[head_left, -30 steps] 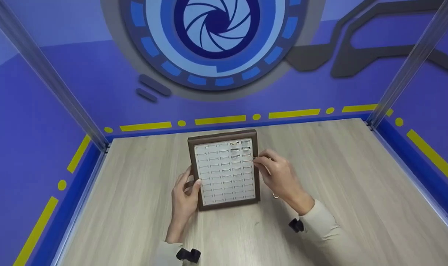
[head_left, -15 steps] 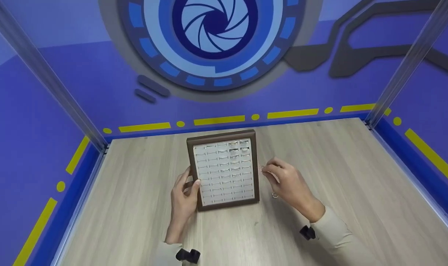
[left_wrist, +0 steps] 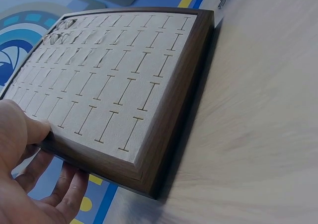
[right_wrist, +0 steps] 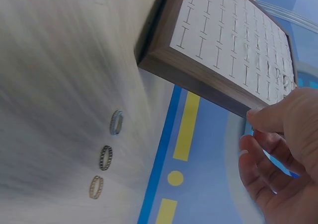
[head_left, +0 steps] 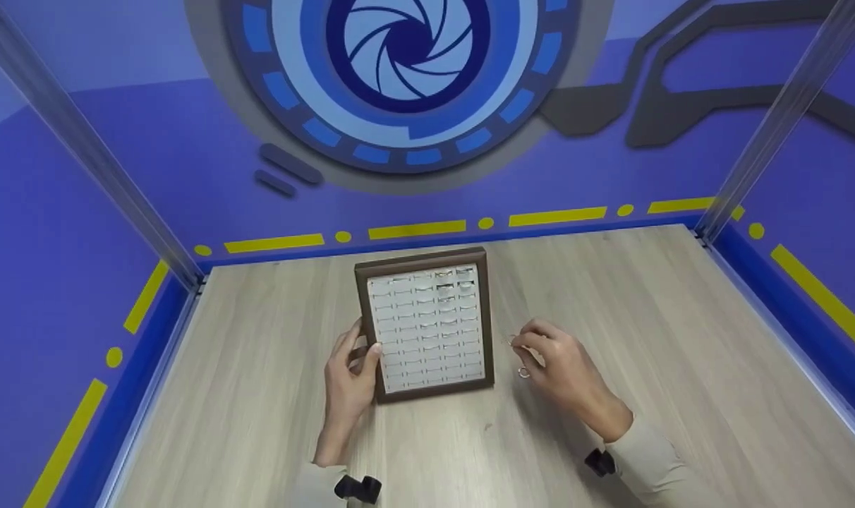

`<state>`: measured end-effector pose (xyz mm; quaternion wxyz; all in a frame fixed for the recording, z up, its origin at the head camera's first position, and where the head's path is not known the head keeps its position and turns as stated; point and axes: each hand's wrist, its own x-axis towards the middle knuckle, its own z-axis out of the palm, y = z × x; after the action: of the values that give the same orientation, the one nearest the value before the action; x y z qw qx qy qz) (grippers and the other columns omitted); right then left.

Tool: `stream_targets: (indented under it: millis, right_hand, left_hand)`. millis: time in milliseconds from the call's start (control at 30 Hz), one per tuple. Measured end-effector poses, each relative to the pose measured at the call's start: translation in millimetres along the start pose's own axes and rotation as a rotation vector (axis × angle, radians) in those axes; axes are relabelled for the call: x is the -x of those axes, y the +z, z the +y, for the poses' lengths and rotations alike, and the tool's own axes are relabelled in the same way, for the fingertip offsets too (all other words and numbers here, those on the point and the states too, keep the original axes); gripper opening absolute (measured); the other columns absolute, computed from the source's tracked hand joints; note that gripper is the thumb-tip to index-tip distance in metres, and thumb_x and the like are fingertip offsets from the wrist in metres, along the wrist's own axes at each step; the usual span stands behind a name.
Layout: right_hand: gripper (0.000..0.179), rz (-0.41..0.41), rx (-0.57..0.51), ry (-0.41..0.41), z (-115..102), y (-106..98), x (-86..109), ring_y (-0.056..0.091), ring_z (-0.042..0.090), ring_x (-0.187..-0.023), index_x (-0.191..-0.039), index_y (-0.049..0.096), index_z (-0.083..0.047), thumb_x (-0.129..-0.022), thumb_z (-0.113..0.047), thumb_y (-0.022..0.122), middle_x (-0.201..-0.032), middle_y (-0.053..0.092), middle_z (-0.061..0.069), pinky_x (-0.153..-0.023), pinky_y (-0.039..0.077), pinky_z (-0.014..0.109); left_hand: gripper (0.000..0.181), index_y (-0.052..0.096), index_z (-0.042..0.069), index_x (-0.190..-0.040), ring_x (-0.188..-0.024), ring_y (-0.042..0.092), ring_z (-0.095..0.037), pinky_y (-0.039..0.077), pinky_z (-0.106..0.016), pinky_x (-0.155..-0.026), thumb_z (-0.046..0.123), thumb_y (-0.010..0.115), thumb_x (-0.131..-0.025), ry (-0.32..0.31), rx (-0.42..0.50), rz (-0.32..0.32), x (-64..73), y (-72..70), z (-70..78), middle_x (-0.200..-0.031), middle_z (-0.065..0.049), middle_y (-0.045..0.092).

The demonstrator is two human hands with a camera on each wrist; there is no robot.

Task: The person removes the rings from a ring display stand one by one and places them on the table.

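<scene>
Head view: a brown tray [head_left: 420, 261] is tilted up near the middle of the tabletop [head_left: 688, 317], its top edge close to the back wall [head_left: 583, 187] and its lower edge down at the wood. The left hand [head_left: 350, 381] grips the tray's left side, thumb over the front rim and fingers behind. The right hand [head_left: 568, 367] is narrow, thumb and fingertips pinching a small ring [head_left: 511, 340], mostly hidden in the right wrist view. A strip of tabletop separates that hand from the tray's right edge, and a wide stretch lies beyond it toward the right wall [head_left: 851, 282]. More tabletop runs from the left hand to the left wall [head_left: 61, 282]. In the right wrist view, three rings [right_wrist: 103, 160] lie in a row, well apart from the tray. Rings [head_left: 444, 274] also sit in the pad's upper right slots.
</scene>
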<state>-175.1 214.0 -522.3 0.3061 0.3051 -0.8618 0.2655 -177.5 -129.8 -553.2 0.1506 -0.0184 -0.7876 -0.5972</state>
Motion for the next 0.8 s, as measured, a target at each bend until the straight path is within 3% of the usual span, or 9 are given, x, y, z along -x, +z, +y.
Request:
stream_targets:
  millis: [200,500,800]
  right_hand:
    - [0.028,-0.010,0.009,0.007,1.3,-0.1,9.8,0.067,0.010,-0.079,-0.084,0.075,-0.010,-0.077,0.014,0.087,-0.091,0.067,-0.001,-0.065,0.056,0.023]
    - [0.024,-0.098,-0.031,0.074,5.5,-1.8,26.0,0.065,0.008,-0.077,-0.085,0.077,-0.011,-0.080,0.011,0.086,-0.089,0.067,-0.003,-0.065,0.058,0.024]
    - [0.019,-0.173,-0.048,0.092,10.6,-0.5,39.5,0.063,0.006,-0.077,-0.089,0.079,-0.009,-0.083,0.009,0.081,-0.091,0.068,-0.002,-0.064,0.057,0.026]
  left_hand:
    - [0.057,0.052,0.009,-0.158,-0.110,0.071,-0.030,0.062,-0.043,-0.094,0.005,0.068,-0.103,0.002,0.004,0.006,1.0,0.2,0.7,-0.139,-0.014,0.064]
    - [0.057,0.052,0.010,-0.158,-0.112,0.070,-0.034,0.061,-0.050,-0.097,0.007,0.069,-0.103,0.014,-0.007,0.003,-0.1,0.1,1.6,-0.138,-0.015,0.064]
    - [0.058,0.052,0.012,-0.158,-0.111,0.070,-0.031,0.061,-0.046,-0.097,0.008,0.069,-0.103,0.021,-0.005,-0.005,-0.5,-0.6,-1.1,-0.139,-0.013,0.064]
